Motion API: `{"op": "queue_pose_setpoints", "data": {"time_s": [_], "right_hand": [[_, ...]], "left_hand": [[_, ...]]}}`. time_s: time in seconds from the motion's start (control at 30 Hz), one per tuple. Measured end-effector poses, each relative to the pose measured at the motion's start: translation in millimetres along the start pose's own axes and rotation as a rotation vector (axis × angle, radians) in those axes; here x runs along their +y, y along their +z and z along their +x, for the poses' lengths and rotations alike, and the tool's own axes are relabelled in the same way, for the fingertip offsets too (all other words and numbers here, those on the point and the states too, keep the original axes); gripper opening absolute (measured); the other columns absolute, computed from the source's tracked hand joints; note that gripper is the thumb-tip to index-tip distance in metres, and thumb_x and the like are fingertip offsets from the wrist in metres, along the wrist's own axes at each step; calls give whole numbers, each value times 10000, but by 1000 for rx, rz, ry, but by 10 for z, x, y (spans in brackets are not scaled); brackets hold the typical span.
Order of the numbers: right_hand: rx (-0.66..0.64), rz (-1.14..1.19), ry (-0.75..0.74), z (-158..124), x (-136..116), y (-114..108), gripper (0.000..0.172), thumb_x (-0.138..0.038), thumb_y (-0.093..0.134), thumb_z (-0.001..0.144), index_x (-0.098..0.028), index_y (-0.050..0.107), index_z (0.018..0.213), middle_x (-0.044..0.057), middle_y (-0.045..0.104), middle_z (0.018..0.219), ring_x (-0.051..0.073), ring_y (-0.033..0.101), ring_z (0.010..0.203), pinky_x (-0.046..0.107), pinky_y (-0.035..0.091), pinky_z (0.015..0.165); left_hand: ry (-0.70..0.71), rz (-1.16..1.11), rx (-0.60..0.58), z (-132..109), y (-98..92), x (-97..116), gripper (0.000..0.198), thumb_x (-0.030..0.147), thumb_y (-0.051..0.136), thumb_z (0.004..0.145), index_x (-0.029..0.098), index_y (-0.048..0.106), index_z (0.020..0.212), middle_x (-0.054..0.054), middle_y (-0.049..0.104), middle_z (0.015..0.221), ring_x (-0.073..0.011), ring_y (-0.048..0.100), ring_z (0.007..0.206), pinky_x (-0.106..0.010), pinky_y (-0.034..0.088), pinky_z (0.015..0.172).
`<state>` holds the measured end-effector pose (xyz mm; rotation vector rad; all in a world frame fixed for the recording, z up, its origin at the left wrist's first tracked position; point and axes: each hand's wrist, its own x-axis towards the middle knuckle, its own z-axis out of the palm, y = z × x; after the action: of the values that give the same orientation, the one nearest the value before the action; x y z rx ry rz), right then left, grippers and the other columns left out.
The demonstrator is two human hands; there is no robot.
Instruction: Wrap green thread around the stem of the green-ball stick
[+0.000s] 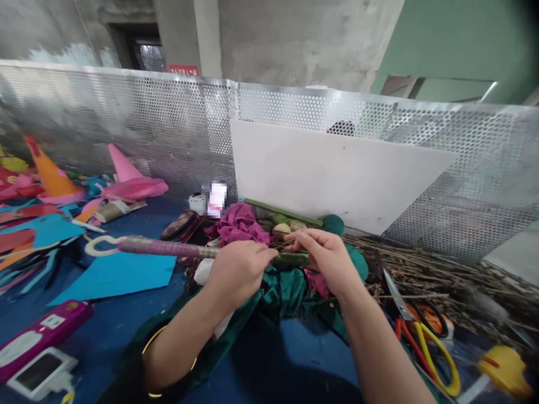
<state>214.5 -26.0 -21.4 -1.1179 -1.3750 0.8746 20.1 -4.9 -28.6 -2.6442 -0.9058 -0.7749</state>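
Note:
My left hand [238, 270] is closed around a long stick [164, 247] wrapped in purple-pink material, which runs out to the left and ends in a pale loop [99, 245]. My right hand [326, 259] pinches the green part of the same stick [292, 258], fingers pressed together just right of the left hand. Both hands hover over crumpled green fabric [283, 289] and magenta fabric [241, 223] on the blue table top [273, 359].
A pile of dry twigs [429, 269] lies at the right, with scissors [421, 331] in red and yellow handles beside it. Blue paper [122, 275], coloured cones [53, 177] and a purple power strip [42, 334] are at the left. A perforated metal screen [168, 123] and white board [328, 174] stand behind.

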Motion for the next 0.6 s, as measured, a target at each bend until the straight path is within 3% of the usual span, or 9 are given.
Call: {"op": "queue_pose_setpoints", "data": {"time_s": [0.1, 0.2, 0.33, 0.43, 0.5, 0.6], "right_hand": [[-38, 6, 109, -41, -90, -293, 298, -443, 638, 823, -171, 688, 713, 16, 657, 548, 93, 521, 459, 191, 341, 430], [-3, -8, 162, -48, -78, -667, 307, -463, 688, 780, -163, 677, 712, -20, 551, 440, 60, 413, 373, 173, 227, 367], [295, 80, 79, 39, 86, -1061, 319, -439, 783, 659, -142, 668, 663, 12, 606, 567, 45, 403, 383, 181, 231, 353], [498, 148, -28, 134, 216, -1166, 350, -464, 780, 612, -156, 615, 638, 23, 641, 690, 26, 352, 378, 194, 201, 342], [567, 138, -68, 180, 273, -1165, 368, -506, 741, 632, -175, 579, 645, 11, 632, 705, 29, 326, 378, 202, 197, 343], [610, 70, -82, 227, 313, -1122, 346, -516, 699, 679, -184, 601, 682, 12, 609, 635, 81, 414, 410, 230, 312, 379]], "left_hand": [[-71, -2, 72, -35, -93, -187, 238, 136, 550, 843, 188, 732, 988, -43, 769, 914, -235, 706, 828, -348, 544, 718], [-167, 13, 91, -67, -210, -341, 266, 171, 538, 849, 193, 743, 1016, -49, 772, 965, -253, 712, 888, -364, 551, 766], [-301, -28, 59, -76, -340, -436, 287, 198, 548, 821, 205, 755, 1019, -42, 771, 1000, -262, 713, 920, -369, 550, 814], [-343, -138, 5, -68, -385, -445, 291, 234, 569, 794, 230, 759, 1014, -26, 772, 997, -260, 710, 932, -365, 543, 848], [-360, -242, -23, -64, -389, -436, 285, 253, 581, 782, 249, 763, 1000, -14, 772, 996, -250, 707, 939, -350, 539, 860], [-408, -431, -34, -56, -390, -402, 262, 254, 610, 758, 252, 771, 964, -3, 774, 983, -225, 707, 925, -301, 541, 853]]}}
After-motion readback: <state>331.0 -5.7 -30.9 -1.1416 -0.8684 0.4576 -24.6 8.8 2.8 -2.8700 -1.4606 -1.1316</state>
